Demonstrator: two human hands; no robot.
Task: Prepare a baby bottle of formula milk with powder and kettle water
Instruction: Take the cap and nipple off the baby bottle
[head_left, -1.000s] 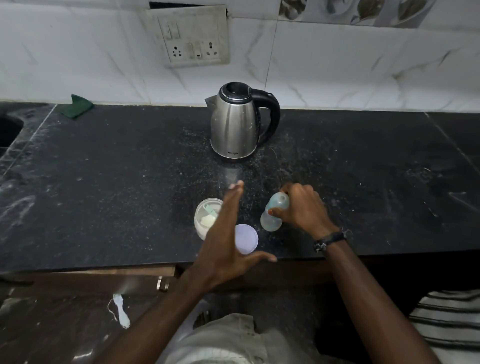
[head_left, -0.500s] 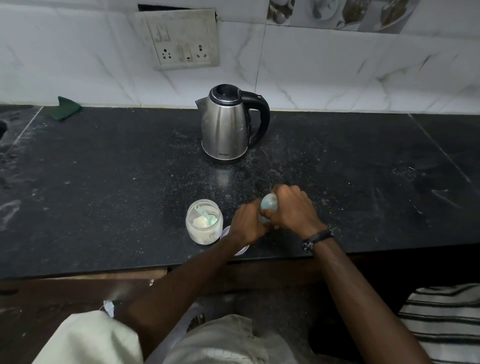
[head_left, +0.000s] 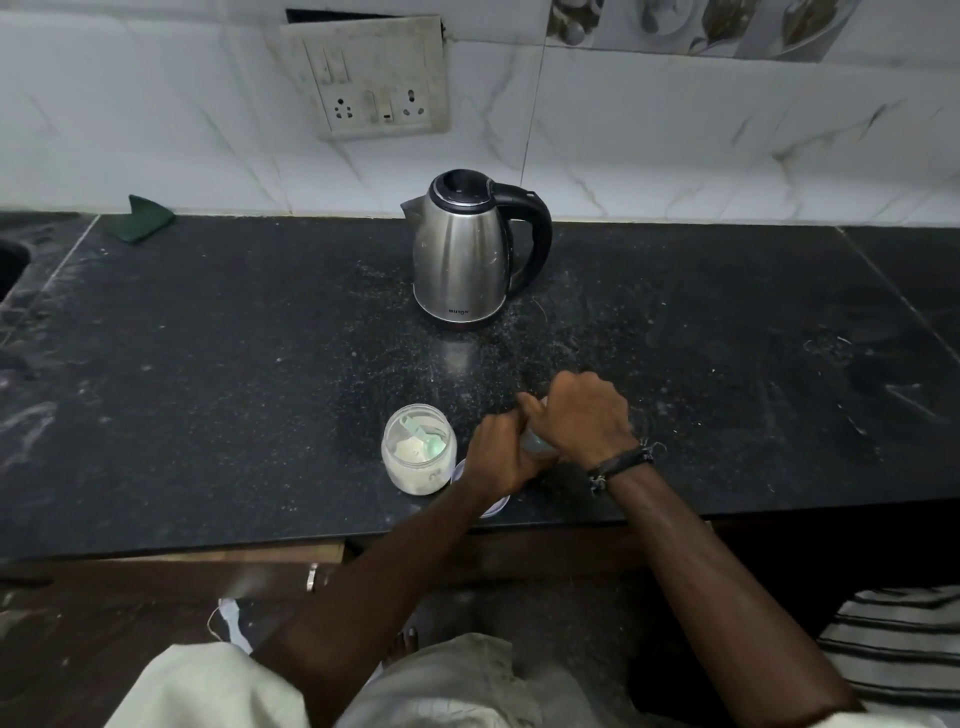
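**Baby bottle gripped in both hands near the counter's front edge**

The baby bottle sits low and right of centre in the frame, almost wholly hidden: only a pale blue-green sliver shows between the two hands. The right hand is clenched over its upper part, and the left hand is wrapped round it lower down. This two-handed hold looks like one hand steadying the body while the other twists the top, probably to unscrew the cap so powder and water can go in; whether the cap is on or loose cannot be told.

The powder jar stands open just left of the left hand, with a green scoop resting inside on the powder, within easy reach for the next step. Its lid peeks out from under the left wrist, right at the front edge of the counter, where a nudge could send it off. The kettle stands upright above the hands in the frame, well apart from them, handle turned to the right, which suits a right-hand pick-up.

Room for moving is wide: dark counter lies open to the left and right of the hands. A green cloth lies far off at the upper left, against the wall.
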